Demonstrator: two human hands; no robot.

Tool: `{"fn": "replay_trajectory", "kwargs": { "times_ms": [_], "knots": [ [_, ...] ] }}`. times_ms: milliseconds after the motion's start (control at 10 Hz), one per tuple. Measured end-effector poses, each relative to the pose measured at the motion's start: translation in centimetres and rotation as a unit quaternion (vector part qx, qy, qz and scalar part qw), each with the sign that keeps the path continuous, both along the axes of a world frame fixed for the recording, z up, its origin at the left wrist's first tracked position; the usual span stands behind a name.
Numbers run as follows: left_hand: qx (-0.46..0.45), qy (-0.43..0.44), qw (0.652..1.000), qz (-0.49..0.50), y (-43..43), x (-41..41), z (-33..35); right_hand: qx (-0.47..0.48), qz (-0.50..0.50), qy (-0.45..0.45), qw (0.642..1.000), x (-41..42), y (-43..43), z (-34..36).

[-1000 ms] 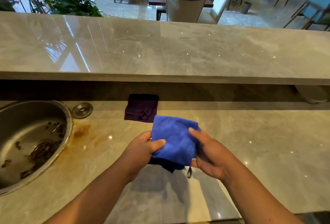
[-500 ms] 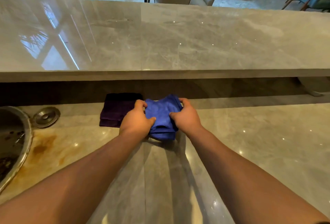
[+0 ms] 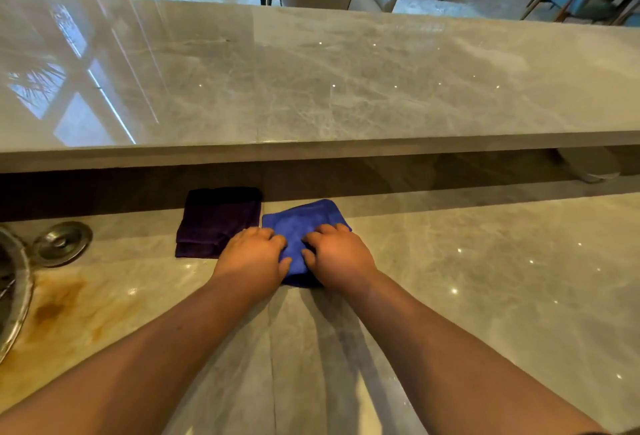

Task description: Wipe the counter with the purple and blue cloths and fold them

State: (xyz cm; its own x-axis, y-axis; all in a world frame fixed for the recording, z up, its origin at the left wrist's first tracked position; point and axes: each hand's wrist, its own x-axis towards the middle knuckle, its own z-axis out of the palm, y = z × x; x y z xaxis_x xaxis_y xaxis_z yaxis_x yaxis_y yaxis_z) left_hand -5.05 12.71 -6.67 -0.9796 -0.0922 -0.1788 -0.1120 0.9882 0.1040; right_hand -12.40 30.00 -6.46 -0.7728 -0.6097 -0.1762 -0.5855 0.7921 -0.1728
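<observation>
A folded blue cloth [image 3: 304, 218] lies flat on the lower marble counter [image 3: 485, 278], close under the overhang of the raised bar top. My left hand [image 3: 254, 254] and my right hand [image 3: 337, 256] lie side by side on its near half, fingers curled and pressing it down. The hands hide the cloth's near edge. A folded dark purple cloth [image 3: 218, 220] lies directly left of the blue one, their edges almost touching. My left hand's knuckles sit beside the purple cloth's right corner.
A round steel sink [image 3: 14, 289] is at the left edge, with a metal drain cover [image 3: 62, 243] beside it and a brown stain [image 3: 59, 303] on the stone. The raised bar top [image 3: 346, 81] runs across the back. Chairs and tables stand beyond it.
The blue cloth was held up in both hands, then carried forward and set down beside the purple cloth. Both hands now rest on top of it, pressing it flat.
</observation>
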Motion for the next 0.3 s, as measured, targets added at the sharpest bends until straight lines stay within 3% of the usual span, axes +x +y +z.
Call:
{"fn": "replay_trajectory", "kwargs": {
  "times_ms": [100, 200, 300],
  "knots": [
    [0.093, 0.074, 0.991, 0.052, -0.2, 1.2, 3.3, -0.106, 0.001, 0.045, 0.993, 1.0, -0.2, 3.5],
    [0.113, 0.121, 0.982, 0.088, -0.7, 1.9, 7.0, -0.149, 0.007, 0.066, 0.987, 1.5, -0.2, 7.3],
    [0.077, 0.174, 0.977, 0.097, -1.3, 3.3, 13.1, -0.154, 0.013, 0.095, 0.983, 2.4, -0.4, 13.7]
  ]
}}
